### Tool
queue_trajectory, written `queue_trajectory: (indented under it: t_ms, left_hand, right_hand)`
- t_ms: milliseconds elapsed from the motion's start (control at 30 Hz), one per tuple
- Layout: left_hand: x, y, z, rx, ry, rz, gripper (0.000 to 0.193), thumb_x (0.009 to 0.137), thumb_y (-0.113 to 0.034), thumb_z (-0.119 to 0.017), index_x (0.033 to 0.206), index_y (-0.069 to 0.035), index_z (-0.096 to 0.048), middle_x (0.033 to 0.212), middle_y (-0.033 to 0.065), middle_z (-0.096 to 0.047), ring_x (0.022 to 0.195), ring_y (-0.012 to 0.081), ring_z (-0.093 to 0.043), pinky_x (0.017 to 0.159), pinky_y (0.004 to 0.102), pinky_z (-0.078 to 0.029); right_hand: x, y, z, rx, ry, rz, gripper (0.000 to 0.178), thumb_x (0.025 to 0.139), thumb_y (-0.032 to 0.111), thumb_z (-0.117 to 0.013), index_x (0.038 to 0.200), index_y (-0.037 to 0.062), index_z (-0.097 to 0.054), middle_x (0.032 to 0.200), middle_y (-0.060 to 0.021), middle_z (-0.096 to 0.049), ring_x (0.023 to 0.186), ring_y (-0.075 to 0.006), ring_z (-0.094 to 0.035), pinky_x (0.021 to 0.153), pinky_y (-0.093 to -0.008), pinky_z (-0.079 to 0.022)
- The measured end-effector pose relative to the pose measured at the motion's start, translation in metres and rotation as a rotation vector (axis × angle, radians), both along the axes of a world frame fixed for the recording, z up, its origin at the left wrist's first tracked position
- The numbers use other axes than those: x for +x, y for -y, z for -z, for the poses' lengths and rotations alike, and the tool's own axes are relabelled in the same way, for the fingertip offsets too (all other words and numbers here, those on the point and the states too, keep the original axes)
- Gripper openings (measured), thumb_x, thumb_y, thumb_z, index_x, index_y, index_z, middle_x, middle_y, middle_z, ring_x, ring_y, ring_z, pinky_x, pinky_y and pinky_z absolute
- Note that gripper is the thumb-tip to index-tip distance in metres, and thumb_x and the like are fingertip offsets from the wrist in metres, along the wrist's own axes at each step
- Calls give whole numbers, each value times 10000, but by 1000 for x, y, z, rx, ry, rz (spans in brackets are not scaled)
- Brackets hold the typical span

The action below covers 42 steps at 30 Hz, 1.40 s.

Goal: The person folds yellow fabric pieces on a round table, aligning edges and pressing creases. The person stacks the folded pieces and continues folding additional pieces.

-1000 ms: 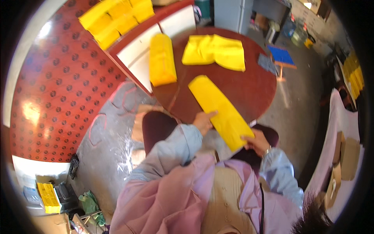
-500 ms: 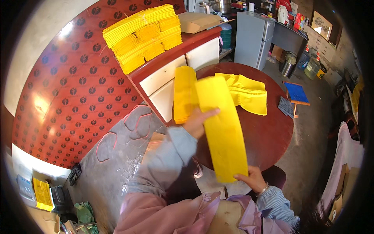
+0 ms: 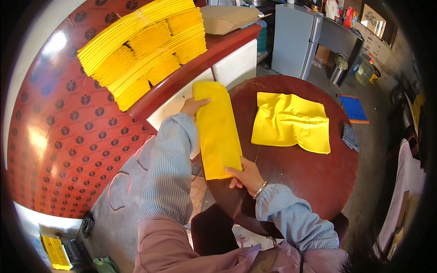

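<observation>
A long yellow folded sheet, either cloth or soft plastic, lies at the left part of the round table, on top of a pile of the same kind whose edges show at its far end. My left hand grips its far left edge, thumb on top and fingers out of sight beneath. At the near right corner, my right hand pinches it between thumb and fingers. To the right, a creased yellow sheet is spread out apart from both hands.
Tied stacks of yellow folded pieces stand on a red-topped cabinet beside a flattened brown carton. The round dark-red table is before me. A small blue-topped stool and a grey fridge are beyond.
The folded sheet, held slanted in the air before, has come left and down onto the pile. Both hands moved with it and still grip it. The view has shifted slightly.
</observation>
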<state>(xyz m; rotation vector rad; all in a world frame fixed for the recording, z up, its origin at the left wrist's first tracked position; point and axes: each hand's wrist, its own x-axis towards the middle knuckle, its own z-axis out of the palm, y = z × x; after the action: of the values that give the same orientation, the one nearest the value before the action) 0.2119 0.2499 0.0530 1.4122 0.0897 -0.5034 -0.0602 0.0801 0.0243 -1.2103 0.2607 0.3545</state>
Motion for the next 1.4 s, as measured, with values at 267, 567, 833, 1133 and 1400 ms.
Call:
queue_trajectory:
  t_ms: [267, 567, 833, 1133, 1400]
  left_hand:
    - [1, 3, 22, -72, -59, -13, 629, 987, -154, -790, 1528, 30, -526, 1463, 209, -660, 1290, 352, -685, 1149, 427, -532]
    - [-7, 15, 13, -13, -42, -35, 637, 983, -165, -799, 1539, -7, -532, 1420, 202, -692, 1241, 337, -718, 1108, 413, -566]
    - [-25, 11, -1, 517, 344, -115, 1010, 949, -245, -836, 1700, -23, -199, 1742, 291, -211, 1561, 384, -393, 1273, 421, -356]
    - [-83, -25, 50, -16, 138, -10, 1099, 1018, -265, -767, 1709, 13, 40, 1747, 316, -141, 1596, 372, -335, 1268, 422, -359]
    - [-127, -11, 67, -451, 55, 34, 733, 1069, -190, -681, 1659, -60, -265, 1532, 163, -544, 1338, 312, -626, 1082, 420, -573]
  right_hand:
    - [-6, -1, 16, 52, -16, 32, 402, 989, 172, -792, 1332, 18, -652, 1037, -70, -767, 540, -139, -702, 424, -218, -422]
    - [-6, -10, 15, 30, -56, 74, 447, 995, 153, -772, 1404, 38, -634, 1078, -88, -774, 534, -136, -692, 434, -218, -423]
    - [-6, -11, 14, 56, -23, 90, 458, 1005, 166, -762, 1410, 28, -597, 1089, -112, -783, 567, -147, -720, 430, -214, -424]
    - [-49, 49, 8, -105, 82, 191, 474, 1092, 224, -660, 1519, 63, -531, 1251, -125, -756, 830, -145, -767, 549, -218, -495]
    - [73, 36, 76, -56, 304, 178, 655, 1180, 399, -424, 1697, 19, -294, 1735, -154, -358, 1608, -251, -319, 1305, -351, -249]
